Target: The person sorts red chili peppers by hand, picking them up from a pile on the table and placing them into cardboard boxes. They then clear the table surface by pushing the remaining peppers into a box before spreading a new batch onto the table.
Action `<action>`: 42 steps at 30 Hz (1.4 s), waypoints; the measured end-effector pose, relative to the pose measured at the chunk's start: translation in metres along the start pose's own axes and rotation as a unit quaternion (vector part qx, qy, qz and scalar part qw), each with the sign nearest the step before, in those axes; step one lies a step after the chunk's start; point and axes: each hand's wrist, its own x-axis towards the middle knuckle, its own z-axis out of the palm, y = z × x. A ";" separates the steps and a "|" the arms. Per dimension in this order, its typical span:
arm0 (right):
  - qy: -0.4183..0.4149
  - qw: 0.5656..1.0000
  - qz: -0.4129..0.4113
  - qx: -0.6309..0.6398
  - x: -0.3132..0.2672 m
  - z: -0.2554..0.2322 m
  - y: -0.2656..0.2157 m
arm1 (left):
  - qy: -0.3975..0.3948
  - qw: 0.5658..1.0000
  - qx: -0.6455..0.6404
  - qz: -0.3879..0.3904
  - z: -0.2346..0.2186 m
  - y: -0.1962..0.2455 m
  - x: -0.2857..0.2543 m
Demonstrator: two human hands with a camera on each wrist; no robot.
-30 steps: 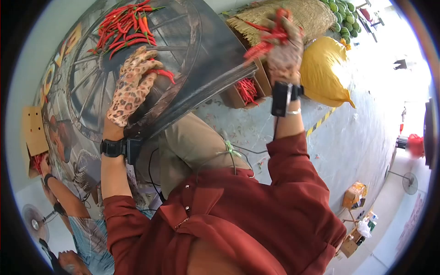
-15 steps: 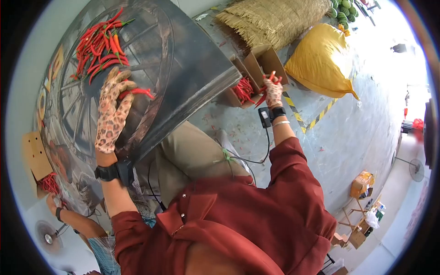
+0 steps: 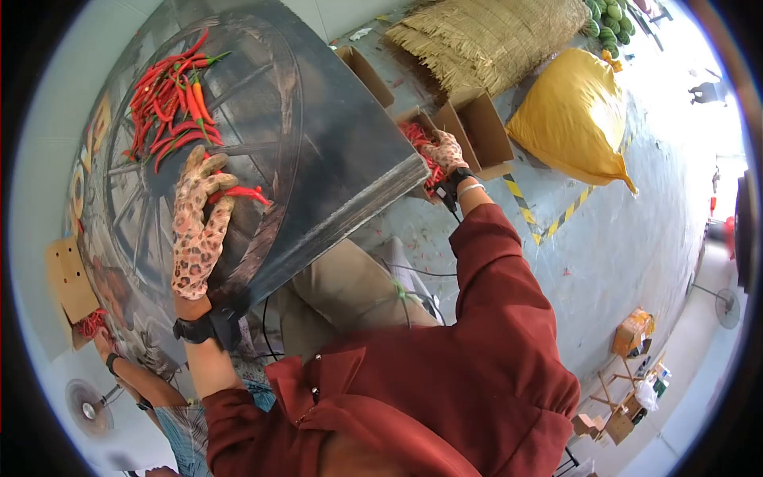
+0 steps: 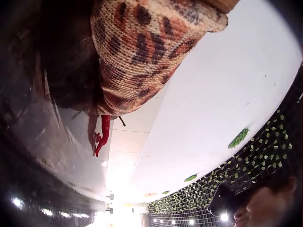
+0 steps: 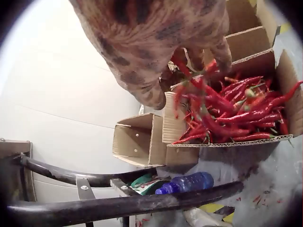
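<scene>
My left hand (image 3: 199,219), in a leopard-print glove, lies on the dark printed table (image 3: 334,127) with its fingers curled over a few red chillies (image 3: 241,193). One chilli (image 4: 102,135) pokes out from under the glove (image 4: 142,52). A pile of red chillies (image 3: 169,94) lies just beyond that hand. My gloved right hand (image 3: 443,153) reaches down past the table edge, over a cardboard box of chillies (image 3: 420,137). In the right wrist view this hand (image 5: 165,42) holds a bunch of chillies (image 5: 195,87) just above the filled box (image 5: 236,120).
An empty open carton (image 3: 486,127) stands beside the filled box, another one (image 5: 137,142) behind it. A blue bottle (image 5: 187,183) lies on the floor. A yellow sack (image 3: 576,119) and a straw mat (image 3: 485,36) lie farther off. Another person's arm (image 3: 131,381) works at the table's near left.
My right hand, raised high with chillies a second ago, has dropped down to the box beside the table. The left hand has stayed on the chillies on the table.
</scene>
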 end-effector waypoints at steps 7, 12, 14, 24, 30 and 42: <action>-0.026 0.994 -0.089 0.060 -0.020 -0.023 0.004 | 0.037 0.998 0.017 0.046 0.004 -0.014 -0.005; 0.071 0.982 -0.099 0.146 -0.051 -0.077 -0.055 | 0.070 0.997 -0.014 0.041 0.003 -0.024 -0.010; 0.109 0.956 -0.120 0.243 -0.058 -0.102 -0.084 | 0.069 0.997 -0.034 0.030 0.001 -0.022 -0.015; 0.025 0.879 -0.327 0.345 -0.140 -0.204 -0.307 | 0.192 0.977 -0.016 -0.094 -0.030 -0.050 -0.039; -0.097 0.878 -0.455 0.115 -0.125 -0.142 -0.395 | 0.146 0.980 0.055 -0.125 -0.039 -0.058 -0.026; -0.057 0.857 -0.488 -0.157 -0.109 -0.080 -0.455 | 0.021 0.978 0.093 -0.185 -0.037 -0.086 0.024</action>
